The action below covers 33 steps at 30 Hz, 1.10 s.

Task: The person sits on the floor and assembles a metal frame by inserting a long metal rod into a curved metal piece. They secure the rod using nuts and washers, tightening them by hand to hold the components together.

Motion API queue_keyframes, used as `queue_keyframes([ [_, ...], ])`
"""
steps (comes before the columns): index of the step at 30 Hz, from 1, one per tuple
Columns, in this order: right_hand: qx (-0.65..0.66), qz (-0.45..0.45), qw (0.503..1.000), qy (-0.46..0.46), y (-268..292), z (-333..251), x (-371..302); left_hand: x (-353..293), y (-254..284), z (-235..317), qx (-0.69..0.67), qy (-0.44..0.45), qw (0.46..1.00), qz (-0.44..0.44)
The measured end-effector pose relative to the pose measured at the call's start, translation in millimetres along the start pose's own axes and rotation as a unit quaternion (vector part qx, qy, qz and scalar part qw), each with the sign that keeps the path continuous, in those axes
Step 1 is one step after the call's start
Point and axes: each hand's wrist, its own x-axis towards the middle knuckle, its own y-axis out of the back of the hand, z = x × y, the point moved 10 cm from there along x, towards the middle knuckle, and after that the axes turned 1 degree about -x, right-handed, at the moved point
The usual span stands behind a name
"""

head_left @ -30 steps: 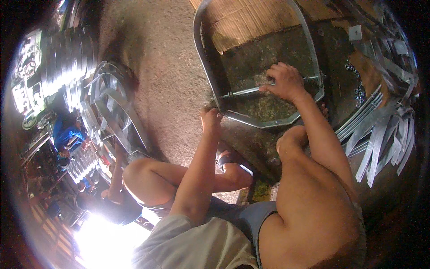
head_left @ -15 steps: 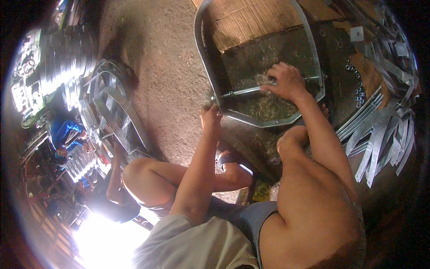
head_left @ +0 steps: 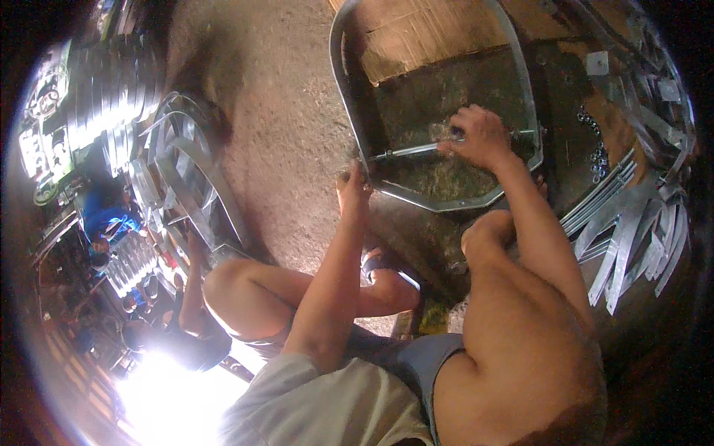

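Note:
A bent metal frame [head_left: 433, 207] of flat grey bar lies on the floor before me, its curved end away from me. A thin metal rod [head_left: 411, 150] crosses it from side to side. My right hand [head_left: 482, 140] is closed over the rod, right of its middle, thumb on the near side; a small dark spot shows between thumb and fingers. At the rod's left end, my left hand [head_left: 352, 192] has its fingers pinched together against the outside of the frame. Those fingertips cover the rod's end, so what they grip is hidden.
Cardboard [head_left: 424, 33] lies under the frame's far part. On the right are loose nuts [head_left: 599, 163], a bundle of rods [head_left: 595, 204] and flat metal strips [head_left: 621, 256]. Curved metal bars [head_left: 197, 175] are heaped at left. Another person [head_left: 186, 334] sits at lower left.
My left hand has risen slightly to the rod's left end and now covers it. My right fingers have curled a little on the rod. The frame sits slightly farther right in view.

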Motion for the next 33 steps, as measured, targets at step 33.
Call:
queue_keyframes([
  [33, -0.044, -0.005, 0.999, 0.006, -0.3, -7.0, 7.4, 4.1, 5.1, 5.2, 0.11, -0.054, 0.992, 0.022],
])
